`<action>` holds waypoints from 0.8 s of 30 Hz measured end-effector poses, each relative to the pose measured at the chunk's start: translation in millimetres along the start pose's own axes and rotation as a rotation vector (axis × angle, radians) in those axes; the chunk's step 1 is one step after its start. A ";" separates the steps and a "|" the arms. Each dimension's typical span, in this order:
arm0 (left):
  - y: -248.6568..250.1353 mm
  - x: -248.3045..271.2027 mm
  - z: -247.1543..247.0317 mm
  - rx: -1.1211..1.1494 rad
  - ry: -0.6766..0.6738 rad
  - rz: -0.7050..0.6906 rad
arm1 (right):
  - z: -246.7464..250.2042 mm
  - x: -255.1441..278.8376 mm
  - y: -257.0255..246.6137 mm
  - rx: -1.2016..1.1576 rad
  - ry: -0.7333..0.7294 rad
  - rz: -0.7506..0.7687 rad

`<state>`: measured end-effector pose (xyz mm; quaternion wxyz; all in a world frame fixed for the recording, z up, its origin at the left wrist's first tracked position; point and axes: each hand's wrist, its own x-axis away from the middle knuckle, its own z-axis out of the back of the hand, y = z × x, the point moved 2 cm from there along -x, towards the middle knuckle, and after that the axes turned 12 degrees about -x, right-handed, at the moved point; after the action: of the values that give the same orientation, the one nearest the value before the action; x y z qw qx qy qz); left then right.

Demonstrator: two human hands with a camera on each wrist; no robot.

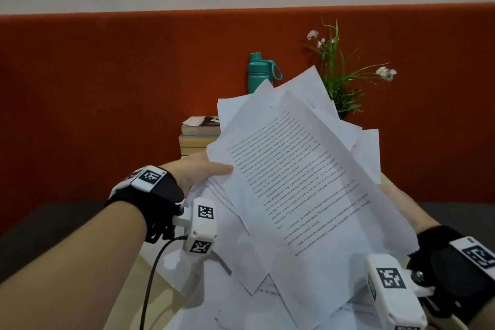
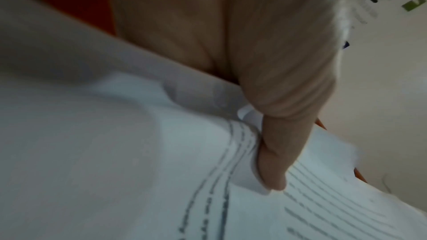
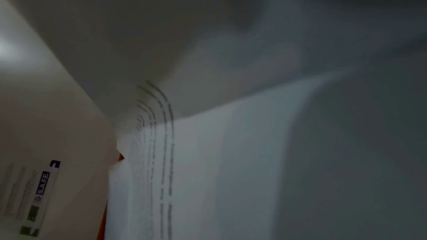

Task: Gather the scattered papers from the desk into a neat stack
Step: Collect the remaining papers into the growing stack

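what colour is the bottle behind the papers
Teal: the bottle shows best in the head view.

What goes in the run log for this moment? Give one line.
left hand: grips papers | right hand: under papers, grip hidden | papers: lifted, fanned, unaligned | stack: not yet squared

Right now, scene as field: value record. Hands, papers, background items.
papers: loose bundle of sheets, held up, fanned and misaligned, not yet a neat stack
left hand: grips the bundle's left edge, thumb on top
right hand: mostly hidden under the sheets at the right; grip not visible
bottle: teal, upright at the red partition
books: stacked, behind the papers
plant, back right
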<state>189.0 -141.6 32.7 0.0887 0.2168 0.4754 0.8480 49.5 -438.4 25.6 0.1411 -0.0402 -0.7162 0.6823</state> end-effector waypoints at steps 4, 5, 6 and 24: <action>9.9 -1.5 3.1 -0.071 0.006 -0.069 | -12.9 -6.8 4.3 -0.230 -0.138 -0.109; 11.0 -3.5 3.6 -0.147 0.010 -0.078 | -17.4 -6.8 3.5 -0.171 -0.144 -0.121; 13.5 -3.0 2.5 -0.271 0.013 -0.076 | -19.5 -8.9 4.5 -0.120 -0.128 -0.140; -29.6 37.3 28.6 0.260 0.184 0.229 | -2.5 -33.1 52.4 0.127 0.346 -0.379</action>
<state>167.0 -90.6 31.3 -0.0811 0.2005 0.5591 0.8004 74.8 -440.8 -31.0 0.3889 -0.0123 -0.6319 0.6703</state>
